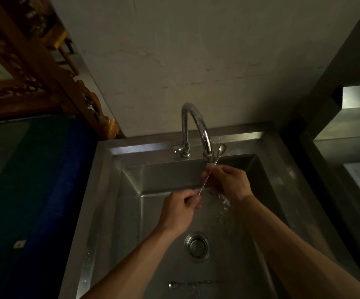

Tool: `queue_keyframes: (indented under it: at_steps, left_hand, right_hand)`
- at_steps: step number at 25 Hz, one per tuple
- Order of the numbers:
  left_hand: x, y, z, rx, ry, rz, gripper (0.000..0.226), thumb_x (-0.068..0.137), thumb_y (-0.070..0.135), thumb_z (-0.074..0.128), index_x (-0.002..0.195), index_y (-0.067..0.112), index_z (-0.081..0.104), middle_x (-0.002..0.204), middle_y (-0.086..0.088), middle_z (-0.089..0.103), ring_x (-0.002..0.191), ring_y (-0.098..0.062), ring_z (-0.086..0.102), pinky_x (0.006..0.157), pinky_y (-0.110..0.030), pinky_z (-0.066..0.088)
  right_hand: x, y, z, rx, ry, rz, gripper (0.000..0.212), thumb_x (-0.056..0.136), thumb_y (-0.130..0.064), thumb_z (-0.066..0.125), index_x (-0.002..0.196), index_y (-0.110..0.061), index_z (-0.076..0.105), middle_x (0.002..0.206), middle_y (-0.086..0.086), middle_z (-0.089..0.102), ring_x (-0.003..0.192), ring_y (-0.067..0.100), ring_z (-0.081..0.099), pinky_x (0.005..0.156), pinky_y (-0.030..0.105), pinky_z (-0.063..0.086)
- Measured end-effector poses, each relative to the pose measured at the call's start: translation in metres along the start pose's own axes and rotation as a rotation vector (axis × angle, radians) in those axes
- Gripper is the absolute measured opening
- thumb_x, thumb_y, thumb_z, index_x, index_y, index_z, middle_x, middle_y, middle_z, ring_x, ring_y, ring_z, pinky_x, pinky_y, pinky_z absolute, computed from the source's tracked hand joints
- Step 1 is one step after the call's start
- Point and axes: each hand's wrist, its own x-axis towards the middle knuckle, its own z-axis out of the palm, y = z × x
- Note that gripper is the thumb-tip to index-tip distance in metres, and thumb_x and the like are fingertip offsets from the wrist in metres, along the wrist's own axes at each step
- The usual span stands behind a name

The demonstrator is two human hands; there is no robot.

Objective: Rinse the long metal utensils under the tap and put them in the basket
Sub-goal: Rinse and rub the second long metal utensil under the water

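While water runs from the gooseneck tap, both hands hold one long twisted-stem bar spoon slantwise under the spout. The left hand pinches the lower end of the stem between thumb and curled fingers; the right hand closes its fingertips round the upper stem, just under the spout. The spoon's bowl pokes up past the right hand, beside the spout's tip and close to the back wall of the steel sink. Water splashes off below the right wrist into the basin. The drain strainer sits in the basin floor between the two forearms, with bare floor around it. A second long utensil lies flat on the floor near the front edge, apart from the hands. The sink's rim is wet on the left. No basket shows in this view.
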Motion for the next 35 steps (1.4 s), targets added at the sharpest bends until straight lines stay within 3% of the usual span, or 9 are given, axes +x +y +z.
queue_keyframes:
  at_steps: [3, 7, 10, 13, 16, 19, 25, 29, 35]
  left_hand:
    - [-0.005, -0.003, -0.008, 0.037, 0.025, 0.013, 0.015, 0.088, 0.02, 0.061, 0.076, 0.02, 0.07, 0.07, 0.005, 0.07, 0.069, -0.005, 0.062, 0.072, -0.024, 0.047]
    - [-0.005, -0.007, -0.017, 0.042, 0.039, 0.012, 0.017, 0.089, 0.02, 0.061, 0.074, 0.023, 0.068, 0.067, 0.007, 0.067, 0.065, 0.001, 0.057, 0.068, -0.018, 0.044]
    - [-0.008, -0.013, -0.02, 0.045, 0.035, 0.033, 0.017, 0.088, 0.019, 0.061, 0.072, 0.022, 0.067, 0.066, 0.007, 0.066, 0.064, 0.001, 0.057, 0.068, -0.02, 0.045]
    - [-0.01, -0.017, -0.02, 0.085, 0.029, 0.028, 0.018, 0.088, 0.021, 0.061, 0.071, 0.018, 0.066, 0.068, 0.004, 0.067, 0.067, -0.005, 0.059, 0.071, -0.025, 0.046]
    - [-0.012, -0.017, -0.019, 0.088, 0.002, 0.024, 0.017, 0.088, 0.02, 0.061, 0.072, 0.019, 0.067, 0.066, 0.007, 0.065, 0.065, 0.0, 0.056, 0.068, -0.017, 0.043]
    - [-0.015, -0.016, -0.017, 0.085, -0.01, 0.011, 0.016, 0.089, 0.02, 0.06, 0.08, 0.013, 0.07, 0.07, 0.005, 0.067, 0.067, 0.0, 0.056, 0.066, -0.011, 0.04]
    - [-0.015, -0.011, -0.016, 0.066, -0.014, 0.01, 0.019, 0.09, 0.019, 0.059, 0.074, 0.017, 0.068, 0.072, 0.002, 0.07, 0.07, -0.006, 0.06, 0.069, -0.016, 0.043]
    - [-0.016, -0.013, -0.015, 0.067, -0.019, 0.0, 0.021, 0.09, 0.019, 0.058, 0.072, 0.025, 0.066, 0.071, 0.006, 0.069, 0.072, -0.005, 0.063, 0.071, -0.016, 0.044]
    - [-0.018, -0.012, -0.017, 0.057, 0.01, 0.006, 0.017, 0.089, 0.019, 0.06, 0.075, 0.015, 0.069, 0.069, 0.003, 0.068, 0.069, -0.005, 0.06, 0.073, -0.025, 0.047]
  right_hand:
    - [0.001, -0.004, 0.004, 0.026, -0.003, 0.002, 0.016, 0.093, -0.017, 0.06, 0.088, -0.007, 0.072, 0.087, 0.01, 0.075, 0.073, 0.015, 0.071, 0.061, 0.024, 0.057]
    - [0.003, -0.008, 0.007, 0.036, -0.075, 0.015, 0.009, 0.089, -0.006, 0.061, 0.09, -0.001, 0.068, 0.093, 0.011, 0.073, 0.083, 0.02, 0.069, 0.073, 0.03, 0.059]
    - [0.004, -0.007, 0.009, 0.058, -0.063, 0.02, 0.012, 0.092, -0.011, 0.059, 0.091, -0.004, 0.069, 0.086, 0.008, 0.075, 0.078, 0.017, 0.07, 0.065, 0.026, 0.057]
    - [0.004, -0.001, 0.009, 0.042, -0.07, 0.025, 0.014, 0.093, -0.018, 0.06, 0.093, -0.01, 0.071, 0.086, 0.006, 0.076, 0.081, 0.017, 0.071, 0.074, 0.03, 0.056]
    - [0.004, 0.004, 0.007, 0.025, -0.046, 0.035, 0.018, 0.093, -0.026, 0.06, 0.093, -0.012, 0.071, 0.087, 0.005, 0.077, 0.084, 0.019, 0.07, 0.079, 0.036, 0.053]
    - [0.003, 0.005, 0.004, 0.02, -0.058, 0.042, 0.015, 0.091, -0.022, 0.063, 0.094, -0.01, 0.071, 0.088, 0.008, 0.076, 0.089, 0.025, 0.07, 0.083, 0.039, 0.053]
    - [0.001, 0.001, 0.004, -0.001, -0.052, 0.008, 0.017, 0.092, -0.023, 0.061, 0.085, -0.013, 0.072, 0.089, 0.011, 0.075, 0.091, 0.029, 0.068, 0.088, 0.045, 0.051]
    - [0.001, -0.001, 0.005, 0.001, -0.11, 0.03, 0.014, 0.093, -0.02, 0.059, 0.093, -0.011, 0.07, 0.092, 0.011, 0.074, 0.091, 0.027, 0.067, 0.09, 0.045, 0.05]
    - [0.003, 0.004, 0.006, 0.009, -0.122, 0.047, 0.024, 0.093, -0.023, 0.059, 0.106, -0.005, 0.069, 0.092, 0.009, 0.075, 0.089, 0.025, 0.067, 0.082, 0.037, 0.047]
